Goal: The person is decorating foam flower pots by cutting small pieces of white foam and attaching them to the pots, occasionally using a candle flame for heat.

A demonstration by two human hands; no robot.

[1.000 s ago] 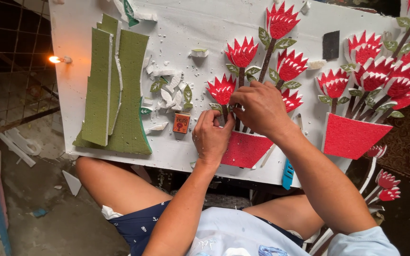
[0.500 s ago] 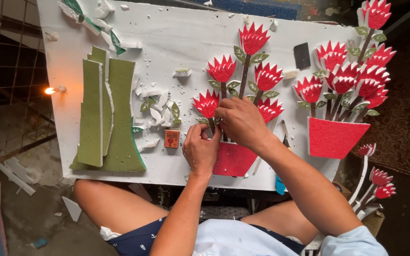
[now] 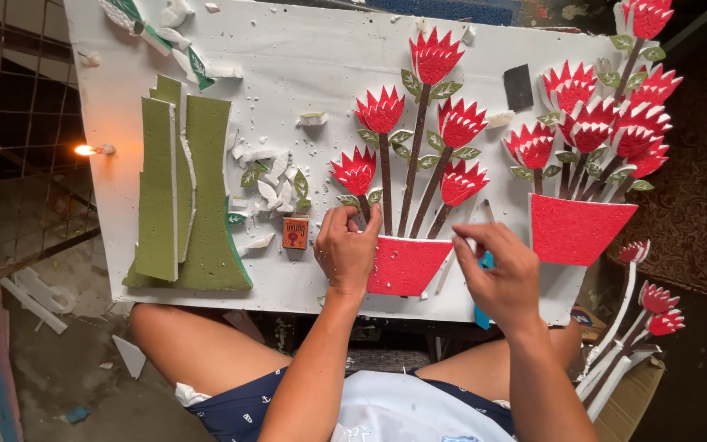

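A foam flower piece lies on a white board [image 3: 304,74] across my lap: several red flowers [image 3: 434,56] on brown stems above a red pot [image 3: 407,266]. My left hand [image 3: 348,250] presses on the pot's left rim, fingers curled at the base of the leftmost stem [image 3: 363,209]. Just right of the pot, my right hand [image 3: 497,274] pinches a thin pale stick [image 3: 486,211] that points up from the fingers. A second, fuller red bouquet [image 3: 591,123] in a red pot [image 3: 578,229] lies at the right.
Green foam sheets [image 3: 182,196] lie on the board's left, with white and green foam scraps [image 3: 267,176] and a small orange box [image 3: 294,232] beside them. A lit candle flame [image 3: 85,150] burns off the left edge. More flower stems [image 3: 644,299] hang at the right.
My right hand has come off the flowers above the pot and moved to the pot's right side. The left hand stays at the pot's left rim.
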